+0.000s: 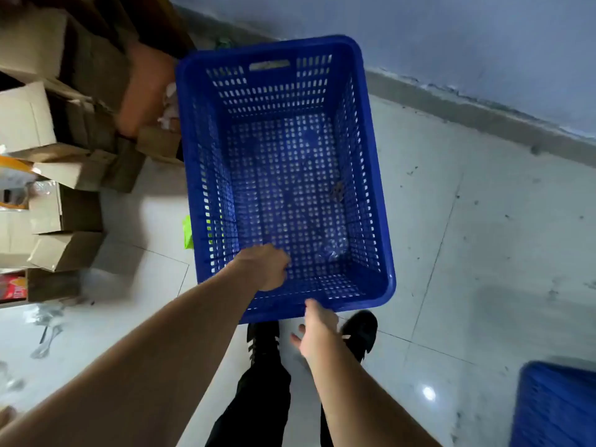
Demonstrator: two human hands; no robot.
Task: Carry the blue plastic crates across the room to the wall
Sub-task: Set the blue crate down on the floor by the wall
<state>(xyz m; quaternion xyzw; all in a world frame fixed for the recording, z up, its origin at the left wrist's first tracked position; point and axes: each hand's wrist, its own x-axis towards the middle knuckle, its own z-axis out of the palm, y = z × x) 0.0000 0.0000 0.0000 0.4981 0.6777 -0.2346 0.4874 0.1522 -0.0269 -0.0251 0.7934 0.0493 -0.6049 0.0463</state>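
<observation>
A blue perforated plastic crate [371, 175] sits in front of me, its far end close to the blue wall [451, 43]. A scrap of clear plastic and a small brown bit lie inside it. My left hand [266, 267] is curled over the crate's near rim at the left corner, fingers reaching inside. My right hand [317, 330] hovers just below the near rim with fingers spread, its fingertip touching or almost touching the edge. A second blue crate [554, 404] shows at the bottom right corner.
Stacked cardboard boxes [58, 162] crowd the left side. A green scrap [187, 232] lies beside the crate's left wall. My black shoes [361, 333] stand on the pale tiled floor [483, 253]. Plastic litter lies at lower left.
</observation>
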